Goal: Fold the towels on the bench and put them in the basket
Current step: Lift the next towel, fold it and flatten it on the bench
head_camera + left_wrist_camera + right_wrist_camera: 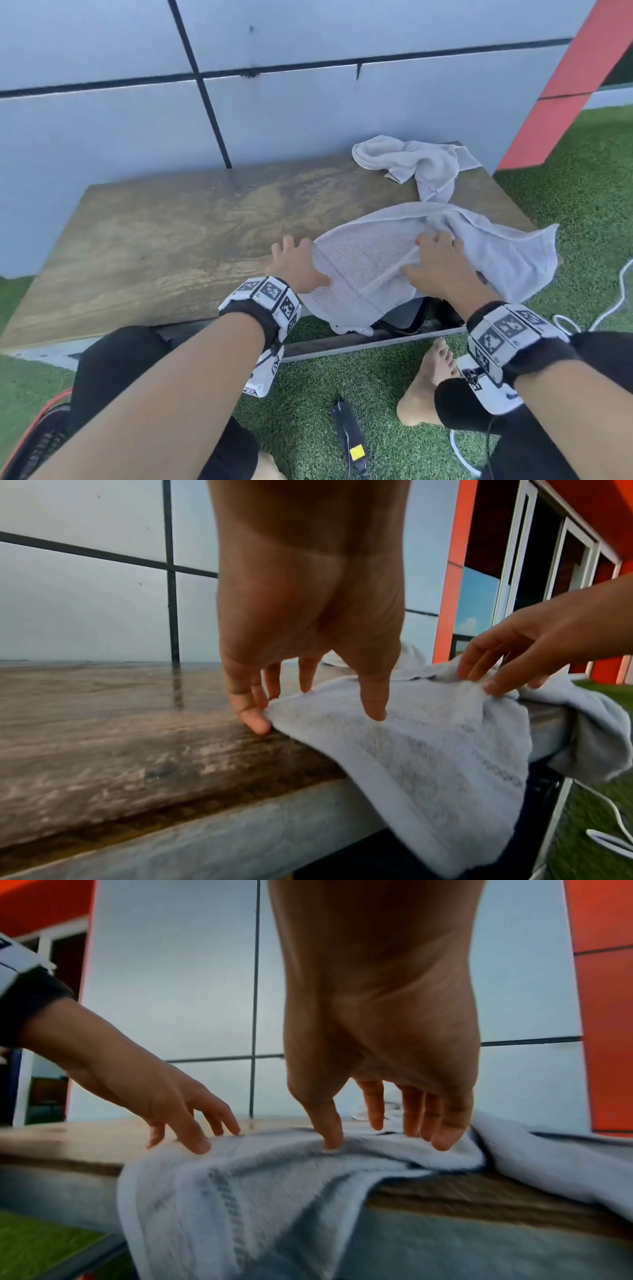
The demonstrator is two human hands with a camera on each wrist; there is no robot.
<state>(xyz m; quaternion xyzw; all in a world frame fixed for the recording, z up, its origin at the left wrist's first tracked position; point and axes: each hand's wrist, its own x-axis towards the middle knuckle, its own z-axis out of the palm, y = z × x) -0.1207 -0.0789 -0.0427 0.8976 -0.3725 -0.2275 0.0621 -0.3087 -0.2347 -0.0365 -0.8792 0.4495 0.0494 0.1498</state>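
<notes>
A pale grey towel (363, 270) lies on the right part of the wooden bench (171, 240), one end hanging over the front edge and another over the right end. My left hand (305, 260) rests at its left edge with fingers spread, thumb on the cloth (428, 750). My right hand (424, 260) lies on the towel's middle with fingers straight, thumb pressed beside a raised fold (240, 1191). A second towel (411, 161) sits crumpled at the back right. A dark object (407, 318) shows under the hanging end; I cannot tell what it is.
A grey panelled wall (308, 113) rises right behind the bench, with an orange panel (555, 113) to its right. On the green turf (325, 383) lie a black device with a yellow label (349, 435) and white cable (613, 301). A bare foot (428, 377) stands near.
</notes>
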